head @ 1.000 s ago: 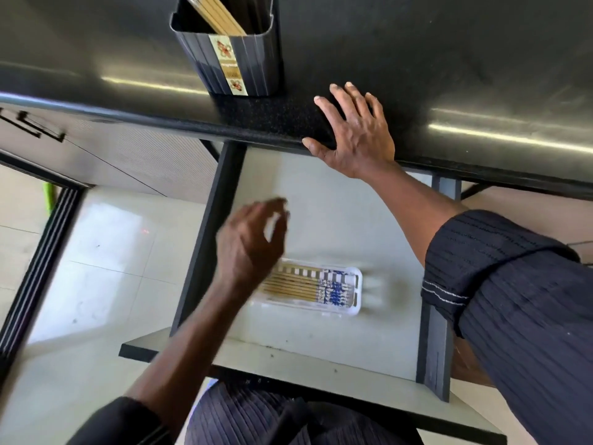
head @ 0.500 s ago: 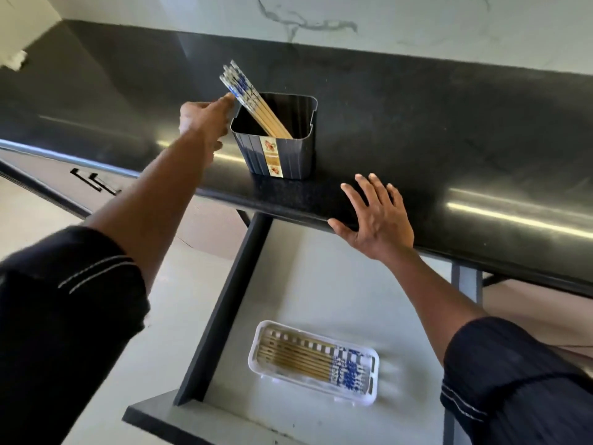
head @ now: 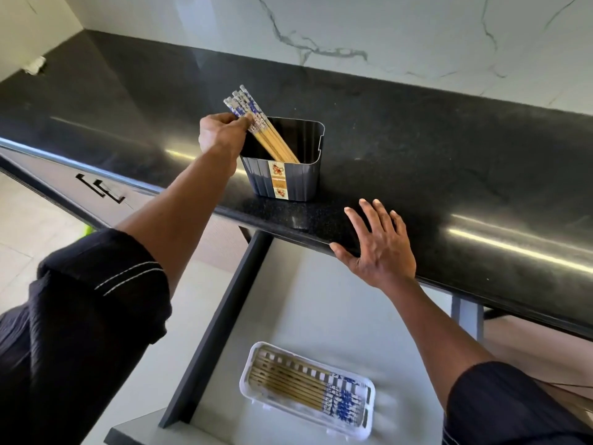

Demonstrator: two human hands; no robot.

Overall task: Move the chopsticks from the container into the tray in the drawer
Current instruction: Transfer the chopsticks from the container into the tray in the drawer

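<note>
The task looks partly done. The white slotted tray (head: 307, 390) lies in the open drawer (head: 288, 316), and several bamboo chopsticks with blue-patterned ends already lie flat in it, side by side, patterned ends toward the right.

More remain to be moved — a bundle of chopsticks (head: 256, 126) leans in the dark ribbed container (head: 284, 162), which stands on the black countertop (head: 417, 139) near its front edge, above the drawer. Their patterned tops stick out over the container's left rim.

The left hand (head: 221, 133) reaches up to that bundle, thumb and fingers closed on the patterned ends; how many sticks the pinch takes in cannot be told. The chopsticks it touches have their lower ends down in the container, so nothing from this grab is lifted out yet.

The right hand (head: 380, 248) rests flat on the counter's front edge, fingers spread, holding nothing.

By my reading, what is left is to draw this handful out, carry it down to the tray — and repeat if any stay behind.
</note>
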